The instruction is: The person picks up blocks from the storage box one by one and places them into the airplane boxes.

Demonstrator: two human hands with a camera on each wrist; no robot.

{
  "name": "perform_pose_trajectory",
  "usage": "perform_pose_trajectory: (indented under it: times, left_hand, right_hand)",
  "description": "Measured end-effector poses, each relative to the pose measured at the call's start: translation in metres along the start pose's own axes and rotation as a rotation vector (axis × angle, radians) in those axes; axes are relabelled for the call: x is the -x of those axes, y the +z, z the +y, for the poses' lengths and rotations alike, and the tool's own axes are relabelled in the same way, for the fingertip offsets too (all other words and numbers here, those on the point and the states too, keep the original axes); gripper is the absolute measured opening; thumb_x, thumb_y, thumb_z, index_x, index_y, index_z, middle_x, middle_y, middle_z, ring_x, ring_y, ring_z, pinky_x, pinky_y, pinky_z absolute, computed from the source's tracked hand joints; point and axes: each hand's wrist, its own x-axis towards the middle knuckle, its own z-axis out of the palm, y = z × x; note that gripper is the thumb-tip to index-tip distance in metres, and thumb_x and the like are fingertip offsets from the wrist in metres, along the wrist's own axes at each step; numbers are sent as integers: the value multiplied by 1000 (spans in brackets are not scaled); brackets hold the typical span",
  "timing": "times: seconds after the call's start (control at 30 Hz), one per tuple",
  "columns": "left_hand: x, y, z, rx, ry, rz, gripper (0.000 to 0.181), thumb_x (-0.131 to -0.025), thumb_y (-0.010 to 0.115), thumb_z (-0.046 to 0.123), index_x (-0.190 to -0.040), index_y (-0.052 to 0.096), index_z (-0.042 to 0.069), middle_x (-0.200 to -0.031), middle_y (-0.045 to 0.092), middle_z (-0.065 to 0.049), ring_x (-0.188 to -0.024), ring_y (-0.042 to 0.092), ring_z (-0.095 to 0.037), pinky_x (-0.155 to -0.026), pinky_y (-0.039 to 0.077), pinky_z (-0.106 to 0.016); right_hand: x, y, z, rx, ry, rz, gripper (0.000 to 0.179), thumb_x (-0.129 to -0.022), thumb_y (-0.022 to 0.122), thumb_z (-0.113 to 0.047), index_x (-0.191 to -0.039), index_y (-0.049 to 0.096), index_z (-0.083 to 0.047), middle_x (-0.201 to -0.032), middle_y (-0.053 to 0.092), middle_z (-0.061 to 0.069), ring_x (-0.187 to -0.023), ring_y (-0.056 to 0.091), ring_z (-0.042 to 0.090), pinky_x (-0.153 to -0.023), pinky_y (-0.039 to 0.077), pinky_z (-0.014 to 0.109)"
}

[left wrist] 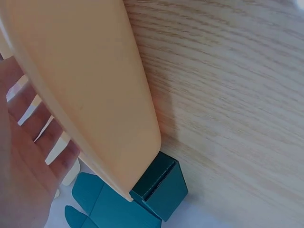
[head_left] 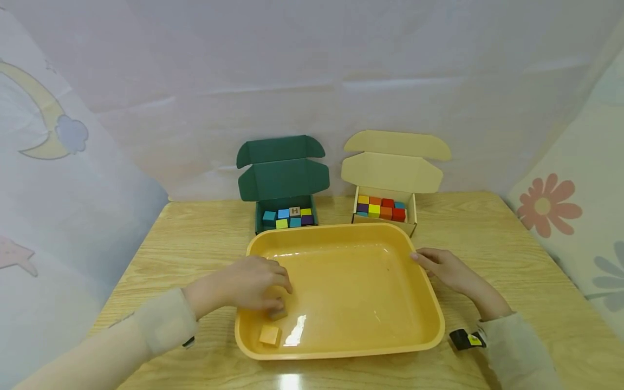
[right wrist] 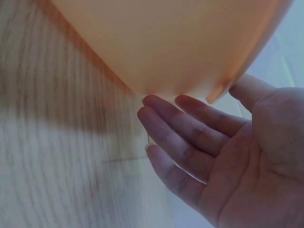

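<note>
A yellow plastic tray (head_left: 351, 349) stands on the table, with a natural wood cube (head_left: 278, 314) and a yellow-orange cube (head_left: 270, 335) in its left part. Over the tray's left rim reaches my left hand (head_left: 255, 283), its thumb right at the wood cube. The left wrist view has the fingers (left wrist: 43, 122) of this hand spread beyond the rim, their tips hidden. My right hand (head_left: 446, 266) holds the tray's right side. Its thumb lies on the rim, and the other fingers (right wrist: 180, 135) come up against the outer wall from below.
Behind the tray stand a dark green box (head_left: 258, 218) and a cream box (head_left: 412, 208), lids raised, each holding several coloured cubes. One cube (head_left: 294, 212) in the green box bears an H. A black strap with a yellow patch (head_left: 467, 339) sits by the right sleeve.
</note>
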Motion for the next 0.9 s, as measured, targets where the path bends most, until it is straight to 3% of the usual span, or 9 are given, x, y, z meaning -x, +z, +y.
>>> perform_pose_trajectory:
  times: [0.2, 0.5, 0.9]
  left_hand:
    - [7, 4, 2, -3, -1, -25, 27, -87, 72, 35, -110, 74, 21, -105, 68, 9, -94, 63, -10, -81, 53, -32]
    - [7, 4, 6, -9, 14, -42, 24, -85, 75, 23, -108, 73, 20, -102, 68, 11, -92, 62, -10, -81, 52, -31]
    - [7, 14, 6, -41, 52, -7, 11, -90, 71, 25, -101, 74, 24, -91, 66, 13, -84, 60, -8, -73, 49, -27]
  right_hand:
    - [0, 0, -1, 47, -19, 24, 52, -107, 47, -28, -137, 48, 14, -130, 57, 32, -116, 56, 48, -92, 50, 56]
    - [-2, -4, -6, 47, -28, 19, 51, -107, 47, -27, -137, 48, 14, -129, 57, 32, -109, 62, 44, -87, 54, 51]
    - [-1, -2, -2, 29, -20, 14, 50, -107, 46, -27, -137, 49, 13, -129, 58, 31, -110, 61, 43, -89, 53, 53]
